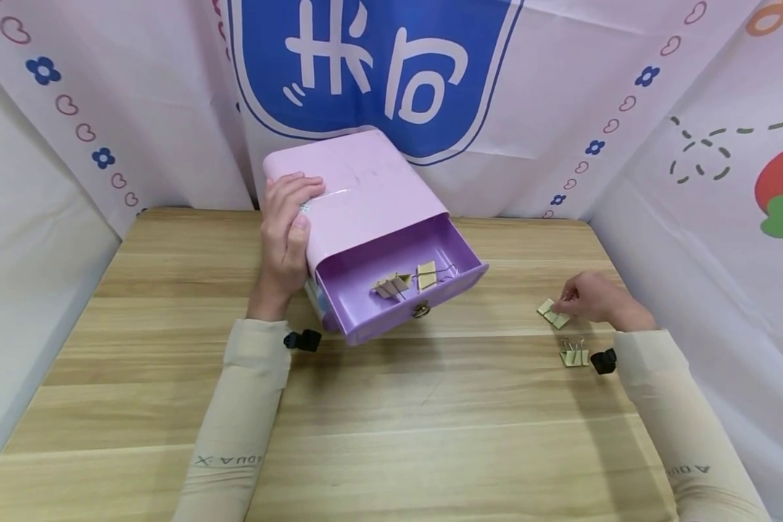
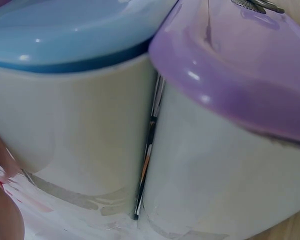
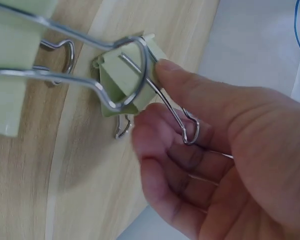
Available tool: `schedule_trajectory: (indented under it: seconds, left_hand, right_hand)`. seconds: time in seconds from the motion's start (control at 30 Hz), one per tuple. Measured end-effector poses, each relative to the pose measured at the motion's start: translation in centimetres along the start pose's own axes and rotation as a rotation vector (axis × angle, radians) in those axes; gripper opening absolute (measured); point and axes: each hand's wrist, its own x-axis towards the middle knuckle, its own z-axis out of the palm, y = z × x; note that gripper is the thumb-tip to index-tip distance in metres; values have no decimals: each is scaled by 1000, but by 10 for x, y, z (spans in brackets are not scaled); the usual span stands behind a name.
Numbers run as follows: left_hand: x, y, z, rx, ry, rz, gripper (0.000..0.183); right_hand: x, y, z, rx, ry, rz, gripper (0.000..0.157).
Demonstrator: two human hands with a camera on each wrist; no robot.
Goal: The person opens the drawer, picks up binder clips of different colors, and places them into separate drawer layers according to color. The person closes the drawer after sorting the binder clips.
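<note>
A pink storage box (image 1: 359, 181) stands at the back of the table, its purple drawer (image 1: 378, 322) pulled out toward me. Two binder clips (image 1: 426, 276) lie inside the drawer. My left hand (image 1: 286, 228) grips the box's left side, fingers over the top edge. In the left wrist view, a blue drawer front (image 2: 75, 40) shows beside the purple one. My right hand (image 1: 594, 299) pinches a pale green binder clip (image 1: 551, 313) at the table's right; the right wrist view shows thumb and fingers at this held clip (image 3: 122, 80) and its wire handle.
Another pale green binder clip (image 1: 574, 355) sits on the wooden table (image 1: 398, 435), just nearer than the right hand. A printed white cloth (image 1: 535, 109) hangs behind the table. White side walls (image 1: 711, 239) stand to left and right.
</note>
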Motion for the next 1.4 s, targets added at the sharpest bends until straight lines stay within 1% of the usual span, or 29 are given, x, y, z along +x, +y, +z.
schedule_trajectory:
  seconds: [0.13, 0.3, 0.47, 0.57, 0.73, 1.0, 1.2, 1.3, 1.4]
  left_hand:
    - [1, -1, -1, 2, 1, 0, 56]
    - [1, -1, 0, -4, 7, 6, 56]
    - [1, 2, 2, -21, 25, 9, 54]
    - [2, 5, 3, -26, 33, 7, 54]
    - [2, 7, 3, -18, 41, 6, 54]
    - [0, -1, 3, -16, 24, 7, 55]
    - [0, -2, 2, -1, 11, 6, 56]
    - [0, -1, 1, 4, 10, 1, 57]
    - [1, 0, 1, 5, 9, -7, 57]
  right_hand:
    - [1, -4, 0, -17, 6, -32, 22]
    - [1, -7, 0, -53, 22, -45, 24]
    - [0, -10, -2, -31, 30, -55, 21]
    - [-1, -14, -4, -35, 68, -69, 21]
    - [-3, -23, -12, -65, 166, -129, 19]
    - [-10, -42, -26, -87, 290, -173, 16]
    - [-19, -57, -41, -132, 419, -248, 15]
    - [-22, -63, -48, -135, 446, -264, 14]
    - [-26, -70, -56, -124, 462, -262, 13]
